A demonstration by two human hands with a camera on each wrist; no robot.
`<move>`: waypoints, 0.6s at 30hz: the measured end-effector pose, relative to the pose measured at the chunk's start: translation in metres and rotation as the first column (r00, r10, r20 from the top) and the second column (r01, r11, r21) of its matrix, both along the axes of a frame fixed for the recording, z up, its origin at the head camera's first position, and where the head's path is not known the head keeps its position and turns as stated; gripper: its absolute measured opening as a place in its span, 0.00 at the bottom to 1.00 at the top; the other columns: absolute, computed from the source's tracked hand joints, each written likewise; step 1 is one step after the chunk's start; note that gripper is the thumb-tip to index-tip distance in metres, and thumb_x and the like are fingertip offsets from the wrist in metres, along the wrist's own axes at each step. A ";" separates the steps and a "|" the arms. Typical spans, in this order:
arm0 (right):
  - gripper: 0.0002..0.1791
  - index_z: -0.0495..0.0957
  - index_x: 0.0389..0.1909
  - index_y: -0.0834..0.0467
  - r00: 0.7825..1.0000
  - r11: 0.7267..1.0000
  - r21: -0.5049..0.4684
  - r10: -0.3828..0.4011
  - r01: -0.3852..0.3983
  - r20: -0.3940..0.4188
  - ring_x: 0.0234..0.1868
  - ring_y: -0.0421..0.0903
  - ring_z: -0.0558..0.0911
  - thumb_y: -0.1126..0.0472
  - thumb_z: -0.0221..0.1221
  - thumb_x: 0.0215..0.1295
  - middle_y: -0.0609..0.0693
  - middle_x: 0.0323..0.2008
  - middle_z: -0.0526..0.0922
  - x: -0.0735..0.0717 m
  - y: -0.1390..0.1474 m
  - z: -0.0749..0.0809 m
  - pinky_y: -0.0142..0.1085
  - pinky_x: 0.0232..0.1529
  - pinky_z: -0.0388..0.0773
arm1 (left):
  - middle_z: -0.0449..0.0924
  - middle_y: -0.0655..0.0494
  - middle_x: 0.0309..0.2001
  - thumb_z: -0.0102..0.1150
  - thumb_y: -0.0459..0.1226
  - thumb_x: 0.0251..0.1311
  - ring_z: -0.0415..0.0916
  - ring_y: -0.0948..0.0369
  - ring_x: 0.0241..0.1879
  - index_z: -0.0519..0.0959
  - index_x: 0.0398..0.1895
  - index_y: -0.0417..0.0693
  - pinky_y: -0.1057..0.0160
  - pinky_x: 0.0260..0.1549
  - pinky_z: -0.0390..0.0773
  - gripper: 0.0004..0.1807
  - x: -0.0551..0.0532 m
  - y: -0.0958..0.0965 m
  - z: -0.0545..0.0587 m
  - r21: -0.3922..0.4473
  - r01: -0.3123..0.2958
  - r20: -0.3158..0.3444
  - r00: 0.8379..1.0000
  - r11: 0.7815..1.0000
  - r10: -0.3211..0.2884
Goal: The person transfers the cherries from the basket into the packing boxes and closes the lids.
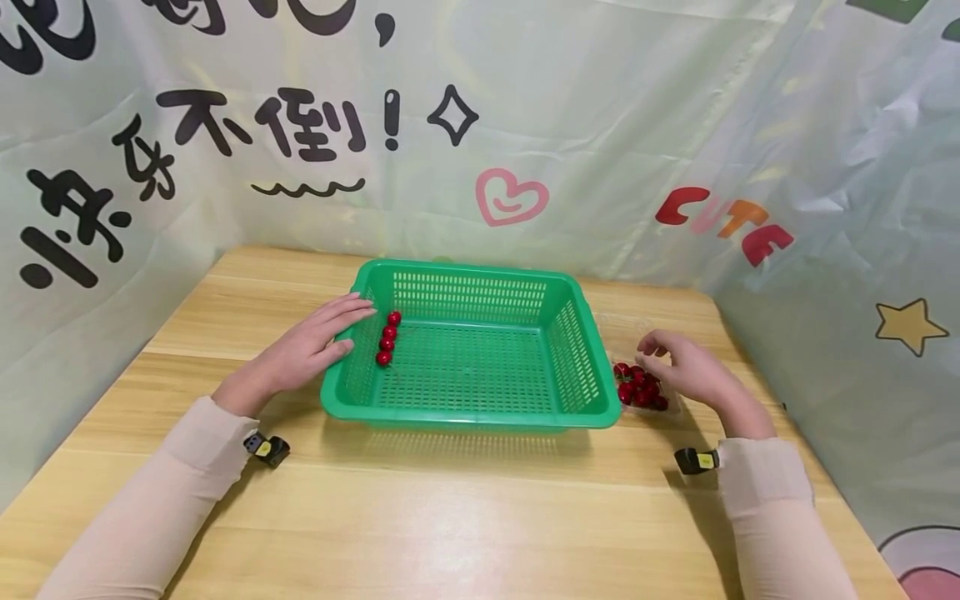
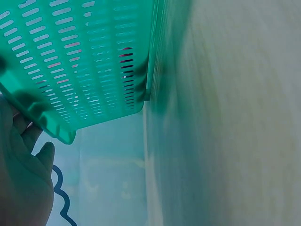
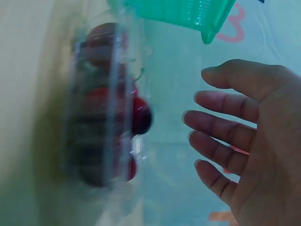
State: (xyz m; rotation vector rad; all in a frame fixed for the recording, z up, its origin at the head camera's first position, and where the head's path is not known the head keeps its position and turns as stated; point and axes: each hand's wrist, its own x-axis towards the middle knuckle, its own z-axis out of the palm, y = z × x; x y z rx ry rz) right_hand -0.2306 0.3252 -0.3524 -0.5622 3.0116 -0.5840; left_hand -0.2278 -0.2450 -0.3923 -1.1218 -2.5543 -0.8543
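As we judge it, the work of laying cherries out in the green basket (image 1: 465, 417) is at an early stage. A short row of cherries (image 1: 387, 343) lies along the basket's left end, left of the frame's centre, and the rest of the basket floor is bare. What seems left is the heap of cherries (image 1: 637, 387) in the clear plastic box (image 3: 113, 101), which sits just beside the basket, right of centre in the head view.

Counting, we find one basket, one box, two hands and four cherries in the row. The heap we cannot number exactly — the fruit overlaps, and part of it is blurred in the right wrist view — but we make out more than in the row.

Our left hand (image 1: 311, 337), left of centre, rests on the basket's left rim, its fingers mostly straight and the thumb apart; we see no tight grip there. Our right hand (image 1: 693, 367), right of centre, hangs over the box with fingers spread and slightly bent. In the right wrist view a gap shows between fingertips and fruit — we have hold of nothing there. Basket and box both stand on the wooden table (image 1: 450, 508), whose front part fills the lower middle of the frame.
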 end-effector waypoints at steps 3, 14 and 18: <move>0.12 0.78 0.44 0.62 0.998 0.999 0.003 0.039 -0.039 -0.039 0.46 0.57 0.76 0.56 0.57 0.71 0.57 0.42 0.80 -0.003 -0.007 0.009 0.55 0.46 0.74 | 0.60 0.45 0.72 0.49 0.35 0.70 0.47 0.45 0.74 0.66 0.70 0.39 0.43 0.69 0.50 0.25 0.000 -0.001 0.000 0.001 0.000 0.000 1.000 1.000 0.000; 0.14 0.75 0.49 0.63 0.979 0.987 0.067 0.156 -0.148 -0.128 0.49 0.57 0.75 0.58 0.59 0.69 0.58 0.46 0.79 -0.008 -0.038 0.050 0.56 0.51 0.72 | 0.60 0.45 0.72 0.49 0.36 0.71 0.47 0.45 0.74 0.66 0.69 0.38 0.42 0.68 0.51 0.25 -0.001 -0.001 -0.001 -0.001 -0.002 -0.001 1.000 1.000 0.002; 0.13 0.75 0.50 0.61 0.968 0.980 0.102 0.188 -0.173 -0.166 0.50 0.57 0.75 0.59 0.60 0.69 0.58 0.47 0.79 -0.009 -0.053 0.065 0.56 0.52 0.72 | 0.59 0.45 0.72 0.49 0.36 0.71 0.47 0.45 0.74 0.66 0.69 0.39 0.42 0.68 0.51 0.25 -0.001 -0.001 -0.001 -0.001 -0.003 -0.002 1.000 1.000 0.003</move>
